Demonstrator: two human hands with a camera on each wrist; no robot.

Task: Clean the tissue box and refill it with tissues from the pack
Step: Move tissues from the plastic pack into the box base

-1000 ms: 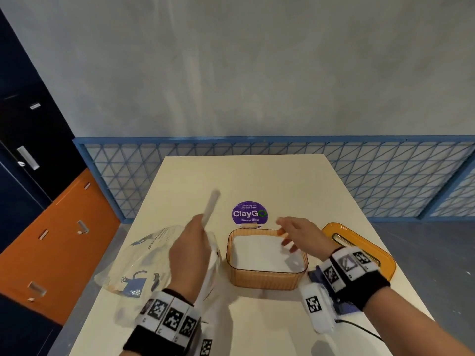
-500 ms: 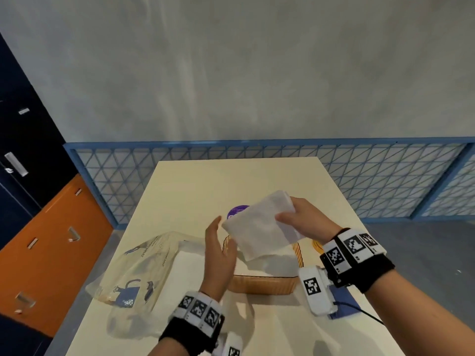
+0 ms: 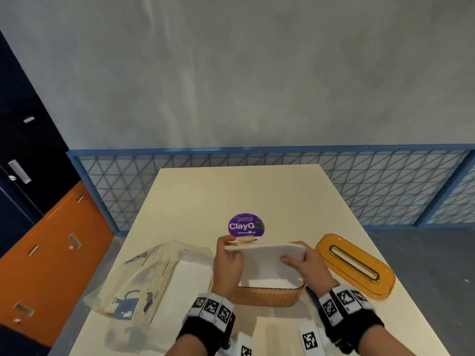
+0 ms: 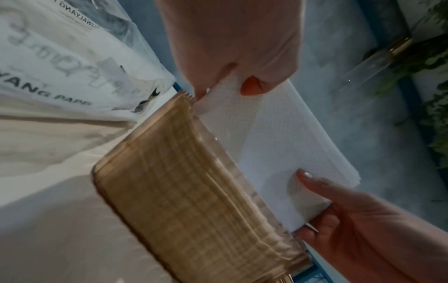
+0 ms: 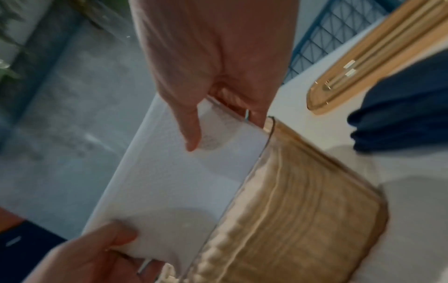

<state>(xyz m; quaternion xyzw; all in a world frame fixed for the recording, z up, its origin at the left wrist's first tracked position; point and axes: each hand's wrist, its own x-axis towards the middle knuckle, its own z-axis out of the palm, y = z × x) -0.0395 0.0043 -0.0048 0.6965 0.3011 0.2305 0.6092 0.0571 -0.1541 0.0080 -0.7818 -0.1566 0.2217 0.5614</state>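
The amber ribbed tissue box [image 3: 267, 295] stands open at the near middle of the table. Just above it hangs a white stack of tissues [image 3: 267, 255], tilted with its near edge down inside the box. My left hand [image 3: 227, 250] pinches the stack's left end and my right hand [image 3: 302, 258] pinches its right end, each with the thumb on top. The wrist views show the same grips: the left thumb [image 4: 254, 86] and the right thumb [image 5: 191, 132] press on the tissues [image 4: 266, 143] beside the box wall [image 5: 290, 210]. The clear tissue pack [image 3: 144, 276] lies to the left.
The amber slotted lid [image 3: 354, 265] lies right of the box. A dark blue cloth [image 5: 400, 107] sits by my right wrist. A purple round sticker [image 3: 246, 225] marks the table behind the box. The table's edges [image 3: 123, 255] drop off on both sides.
The right hand has brought the tissue stack down from chest height to the box. The left hand, open beside it before, now pinches its left end.
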